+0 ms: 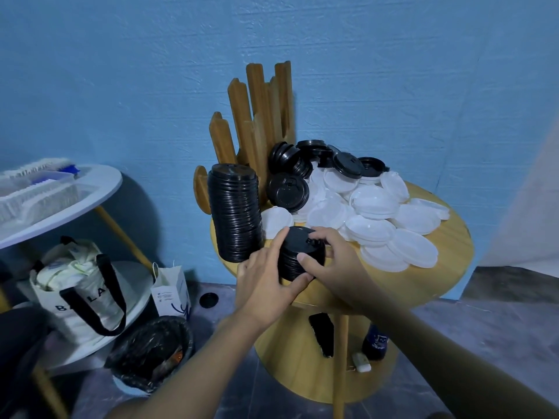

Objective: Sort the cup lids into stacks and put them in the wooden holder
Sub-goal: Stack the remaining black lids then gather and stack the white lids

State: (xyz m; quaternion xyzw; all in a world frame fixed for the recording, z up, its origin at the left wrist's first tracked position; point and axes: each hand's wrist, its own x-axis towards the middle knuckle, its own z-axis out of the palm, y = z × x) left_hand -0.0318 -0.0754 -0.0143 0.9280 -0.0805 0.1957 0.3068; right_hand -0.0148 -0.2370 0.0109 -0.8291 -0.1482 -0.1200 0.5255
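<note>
While the person's left hand [263,279] curls round the left side of a short stack of black lids [298,241], thumb tucked against its near bottom edge, the right hand [338,264] clamps the same stack from the other side, thumb on the front and fingers draped over the top lid. That short stack sits on the round wooden table [438,267], in front of the wooden holder [257,116] and closer to the camera. Just front-left of the holder stands a much taller stack of black lids [234,213], upright and tight against one of the holder's curved pieces; can't really tell if it's in a slot or only beside it. Just to the holder's right is a loose heap of black lids [302,164], a few tipped on edge, and spreading further right and forward from the holder is a big messy pile of white lids [372,213]. Lower down, left of the holder, there's a single black lid [208,299] on the floor, a small paper bag [171,294], a bin with a black liner [151,352] and a tote bag [78,291]. Further left of the holder is a white table [99,182].
</note>
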